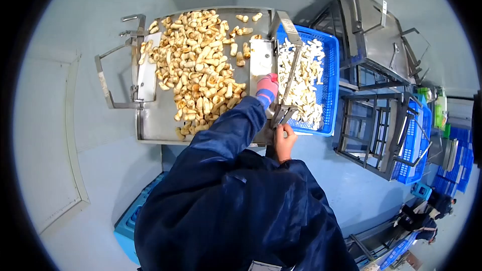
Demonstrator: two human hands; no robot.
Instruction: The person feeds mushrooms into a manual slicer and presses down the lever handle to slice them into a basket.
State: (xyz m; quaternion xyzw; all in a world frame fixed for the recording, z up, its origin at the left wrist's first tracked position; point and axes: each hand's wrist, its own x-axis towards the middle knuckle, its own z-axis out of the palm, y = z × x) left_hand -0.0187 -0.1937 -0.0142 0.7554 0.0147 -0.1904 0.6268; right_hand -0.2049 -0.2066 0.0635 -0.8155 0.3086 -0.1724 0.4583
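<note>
Dark blue jacket of the person occupies the near part of the view, both sleeves reaching toward the counter. Pale mushrooms with brown marks lie in a broad heap on this metal surface, spread from its far edge to its near edge, with several loose ones between the heap and the white board at right. The left hand, in a pink and blue glove, is at the near part of that board with its fingers folded; whether it is clenched empty or grasping a piece cannot be told. The right hand, bare, has its fingers curled at the near end of the metal frame beside the board; a firm grip on the frame cannot be confirmed. Just right of the frame, a blue basket contains many small whitish pieces. At the counter's left end, a second white board bears a few mushrooms beside a metal bracket. Further right are a steel table, a metal rack and blue crates. An aqua crate sits near left; co-workers in dark clothing are at the near right, small in view.
</note>
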